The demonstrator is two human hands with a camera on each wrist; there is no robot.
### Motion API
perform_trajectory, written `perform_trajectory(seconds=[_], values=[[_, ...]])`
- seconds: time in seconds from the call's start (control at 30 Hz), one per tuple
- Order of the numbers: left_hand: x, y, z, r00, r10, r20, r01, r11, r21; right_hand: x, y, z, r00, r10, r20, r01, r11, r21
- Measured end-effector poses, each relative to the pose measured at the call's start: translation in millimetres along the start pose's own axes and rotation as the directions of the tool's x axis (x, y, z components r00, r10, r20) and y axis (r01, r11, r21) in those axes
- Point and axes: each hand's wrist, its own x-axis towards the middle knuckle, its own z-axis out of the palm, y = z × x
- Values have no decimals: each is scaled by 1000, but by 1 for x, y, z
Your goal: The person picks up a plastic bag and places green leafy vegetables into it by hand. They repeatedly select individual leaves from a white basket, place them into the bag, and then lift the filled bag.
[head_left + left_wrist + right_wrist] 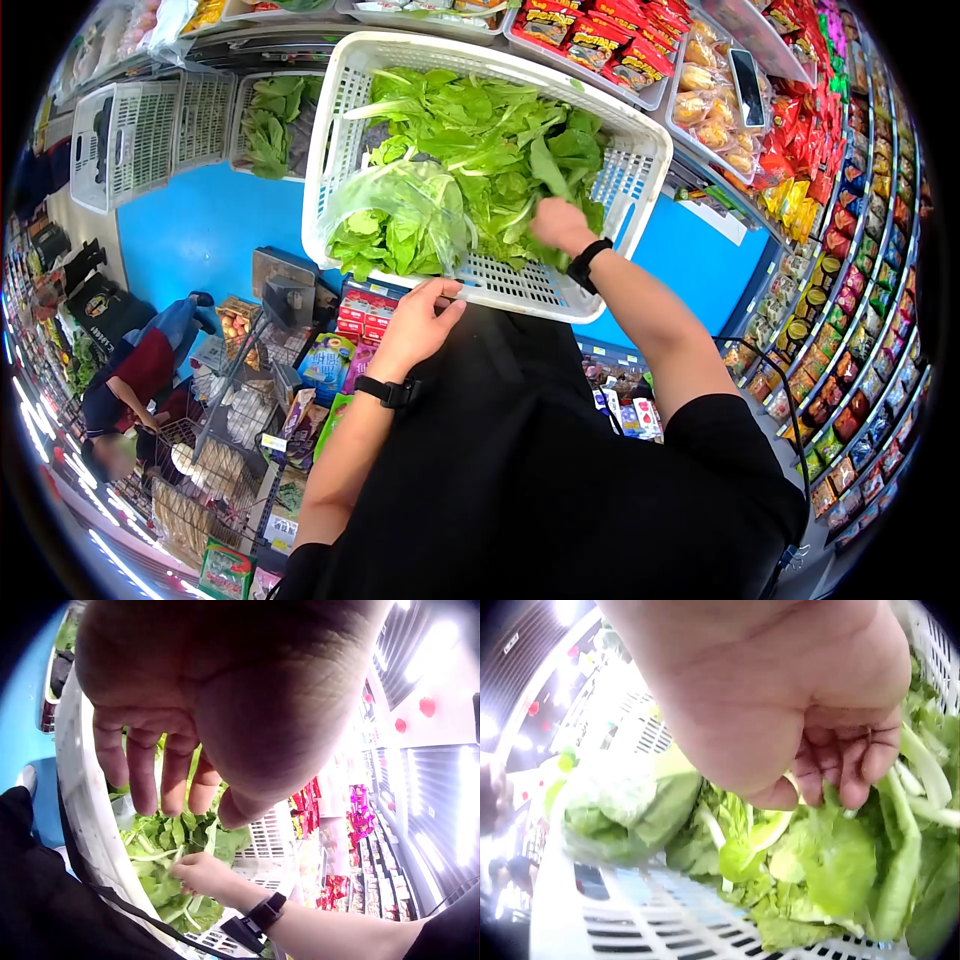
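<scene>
A white plastic basket (318,190) holds a heap of loose leafy greens (450,110). My right hand (562,226) is down among them at the basket's near right part. Its thumb and curled fingers pinch a light green leaf (832,855) in the right wrist view. A clear plastic bag (395,195) with more greens inside lies in the front left corner of the basket. My left hand (425,318) is at the near rim, below the bag, its fingers loosely bent and holding nothing. From the left wrist view, those fingers (176,769) hang over the rim and greens.
Red snack packets (600,45) and wrapped buns (705,110) with a phone (747,88) on top sit beyond the basket. A smaller crate of greens (270,125) stands left. Another person (135,375) is by a loaded wire cart (200,480). Packed shelves (850,300) line the right.
</scene>
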Motion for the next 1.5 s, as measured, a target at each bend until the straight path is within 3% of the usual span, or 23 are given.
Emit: perform_trajectory(seconds=[0.17,0.27,0.3,0.37,0.4,0.47,0.5,0.53,0.63,0.77,0.93,1.0,1.03,1.07,1.13,1.2,1.23,1.3,1.33,1.4,1.47,1.5], values=[[3,0,3,1000,4,5,-4,1000,-9,-5,26,-39,986,24,-167,-30,999,-36],[4,0,5,1000,6,14,-5,1000,-13,-11,2,-49,980,-32,-198,18,997,-70],[4,-1,6,1000,6,17,-6,1000,6,-9,-7,-45,980,-31,-196,18,997,-69],[4,-5,9,1000,3,21,-4,1000,28,-2,-23,-30,979,-203,2,202,972,120],[4,-8,10,1000,-4,18,3,1000,23,4,-24,-14,979,-205,2,203,971,124],[3,-6,10,1000,-11,14,10,1000,21,15,-23,21,829,-540,-146,521,840,-150],[2,1,7,1000,-12,17,12,1000,-4,15,-24,24,807,-584,-88,545,793,-272],[1,4,6,1000,-13,20,14,1000,-28,18,-23,28,804,-588,-90,549,792,-269],[-4,2,6,1000,-14,9,14,1000,-14,26,-12,48,750,-661,-32,551,652,-521],[-8,-1,1,1000,-24,-13,24,999,-30,24,2,51,733,-677,69,589,579,-564],[-7,-4,-1,999,-36,-15,35,999,-21,12,30,43,783,-597,176,582,603,-545],[-4,-3,0,999,-31,-7,31,999,-27,15,31,38,875,-356,328,468,796,-384],[-2,-1,0,1000,-30,-1,30,999,-33,17,25,30,922,-228,311,303,928,-216],[0,0,1,1000,-28,-1,28,999,-33,20,22,30,923,-228,310,302,929,-216],[1,2,3,1000,-20,14,21,999,-43,26,20,39,979,-191,65,193,980,-39],[1,6,4,999,-30,24,31,999,-34,38,12,53,985,-162,60,164,986,-34],[1,7,4,999,-36,31,37,999,-32,41,5,57,997,-78,16,75,988,133],[-1,8,3,999,-36,30,37,999,-28,45,-13,63,993,81,-82,-44,921,387],[-1,8,3,999,-39,26,40,999,-31,46,-19,61,993,80,-82,-42,920,389],[-3,8,2,999,-38,23,38,999,-26,49,-29,58,980,164,-108,-66,793,605],[-4,6,2,999,-35,23,36,999,-24,53,-36,56,981,147,-129,-52,834,550],[-4,5,1,999,-46,20,47,998,-35,54,-36,57,993,65,-94,-14,886,463]])
